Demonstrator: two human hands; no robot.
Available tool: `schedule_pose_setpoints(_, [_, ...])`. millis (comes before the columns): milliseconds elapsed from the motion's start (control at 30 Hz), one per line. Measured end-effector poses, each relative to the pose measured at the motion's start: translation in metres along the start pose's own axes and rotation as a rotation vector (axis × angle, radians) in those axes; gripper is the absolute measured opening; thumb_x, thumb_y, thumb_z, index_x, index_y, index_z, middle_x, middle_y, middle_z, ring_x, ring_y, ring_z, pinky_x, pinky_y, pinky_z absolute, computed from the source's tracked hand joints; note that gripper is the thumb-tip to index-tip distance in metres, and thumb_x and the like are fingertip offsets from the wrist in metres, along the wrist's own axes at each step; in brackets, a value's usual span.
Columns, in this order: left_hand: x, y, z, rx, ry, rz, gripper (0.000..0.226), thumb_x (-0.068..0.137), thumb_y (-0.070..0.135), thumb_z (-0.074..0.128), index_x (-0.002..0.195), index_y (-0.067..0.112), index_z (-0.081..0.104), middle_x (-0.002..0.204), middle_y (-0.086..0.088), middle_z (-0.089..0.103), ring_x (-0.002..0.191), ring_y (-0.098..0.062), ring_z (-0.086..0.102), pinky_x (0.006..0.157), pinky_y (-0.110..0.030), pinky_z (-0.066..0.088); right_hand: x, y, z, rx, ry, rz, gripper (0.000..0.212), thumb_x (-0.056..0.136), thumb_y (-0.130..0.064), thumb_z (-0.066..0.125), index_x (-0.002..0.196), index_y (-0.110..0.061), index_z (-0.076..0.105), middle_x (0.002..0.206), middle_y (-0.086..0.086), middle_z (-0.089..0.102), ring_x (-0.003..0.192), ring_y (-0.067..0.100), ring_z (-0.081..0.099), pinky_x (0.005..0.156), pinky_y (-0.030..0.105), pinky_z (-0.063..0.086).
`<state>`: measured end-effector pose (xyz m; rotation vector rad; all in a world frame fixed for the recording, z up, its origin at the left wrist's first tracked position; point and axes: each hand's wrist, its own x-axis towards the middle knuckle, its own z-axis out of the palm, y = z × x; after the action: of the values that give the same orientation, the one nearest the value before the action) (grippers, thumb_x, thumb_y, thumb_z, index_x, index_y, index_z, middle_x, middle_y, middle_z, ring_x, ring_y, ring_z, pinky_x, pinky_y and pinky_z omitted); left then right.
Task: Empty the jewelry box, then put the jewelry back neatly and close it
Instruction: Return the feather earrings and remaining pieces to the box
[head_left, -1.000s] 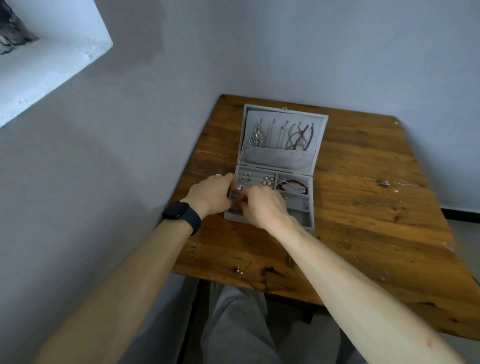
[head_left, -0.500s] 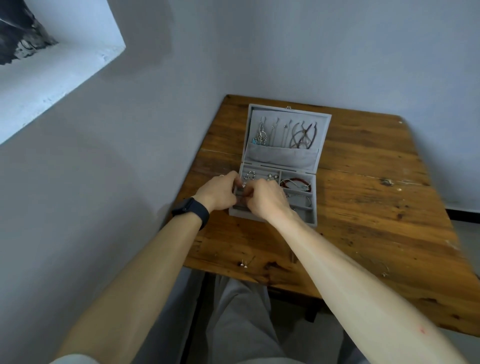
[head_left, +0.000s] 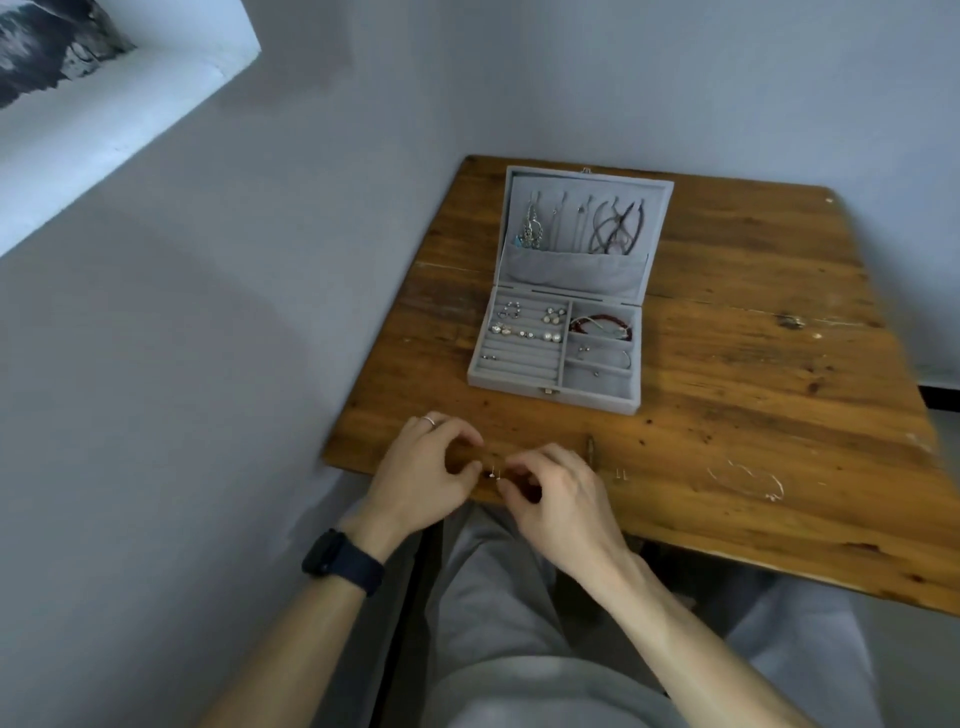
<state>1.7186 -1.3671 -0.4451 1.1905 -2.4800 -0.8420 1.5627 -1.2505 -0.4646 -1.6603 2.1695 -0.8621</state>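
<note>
Jewelry box (head_left: 519, 382) stands open, mostly full; I judge emptying barely started. Before it, left hand (head_left: 421, 473) and right hand (head_left: 561, 499) curl near tiny studs (head_left: 494, 473); whether either pinches, I cannot tell.

A matt grey velvety jewelry box (head_left: 519, 379) on a worn, scratched wooden table (head_left: 753, 364), centre frame.

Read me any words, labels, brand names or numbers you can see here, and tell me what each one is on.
No text can be read in this view.
The grey jewelry box shows no label or brand.
The watch has a dark face with no digits.
The dark shape at top left is blurred, with no lettering visible.
The table bears only scratches.
</note>
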Motion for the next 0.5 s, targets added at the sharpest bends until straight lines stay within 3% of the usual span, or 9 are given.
schedule_pose_setpoints(233, [-0.011,0.013,0.014,0.105,0.084,0.008,0.016,0.087,0.035,0.074,0.102,0.032,0.076,0.11,0.015,0.059,0.107,-0.006,0.046,0.091,-0.029,0.046,-0.01,0.004,0.017,-0.011,0.165,-0.054,0.016,0.089,-0.025,0.074,0.104,-0.021,0.079,0.098,0.0,0.067,0.084,0.015,0.058,0.073,0.027,0.051])
schedule_pose_setpoints(500, [-0.014,0.014,0.018,0.163,0.094,0.038,0.011,0.093,0.033,0.068,0.1,0.03,0.076,0.107,0.015,0.063,0.105,-0.007,0.051,0.078,-0.024,0.047,-0.01,0.002,0.019,-0.005,0.185,-0.057,0.011,0.09,-0.019,0.074,0.1,-0.018,0.077,0.097,0.0,0.066,0.082,0.016,0.059,0.07,0.025,0.05])
